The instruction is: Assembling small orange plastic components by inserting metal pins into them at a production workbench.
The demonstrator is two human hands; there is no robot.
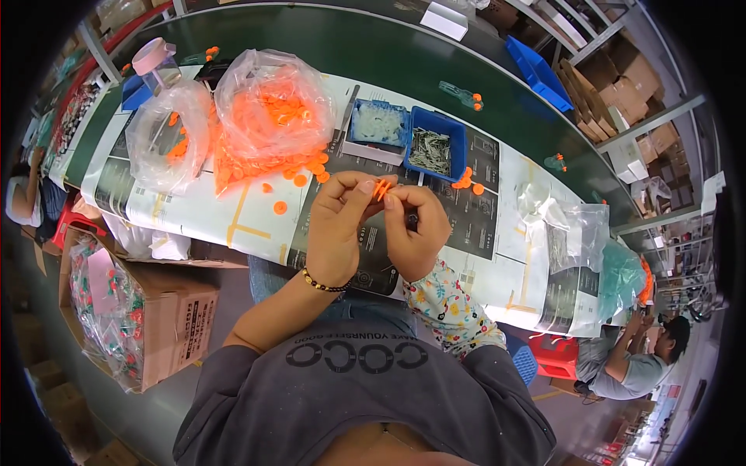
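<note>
Above the near edge of the work table, my left hand (339,221) and my right hand (416,229) meet fingertip to fingertip. Between them they pinch a few small orange plastic discs (381,189), seen nearly edge-on. Fingers of both hands are closed, and what lies behind them is hidden. Loose orange discs (280,207) are scattered on the table to the left. Just beyond my hands stands a blue bin (437,119) holding many thin metal pins (430,149). Left of it is a blue tray (379,123) with a whitish, grease-like substance.
A large clear bag of orange discs (272,109) and a smaller bag (169,140) stand at the left. Beyond the table runs a green conveyor belt (350,58) carrying small assemblies. Clear plastic bags (571,233) lie at the right. A cardboard box (175,311) is on the floor; another person (637,357) sits far right.
</note>
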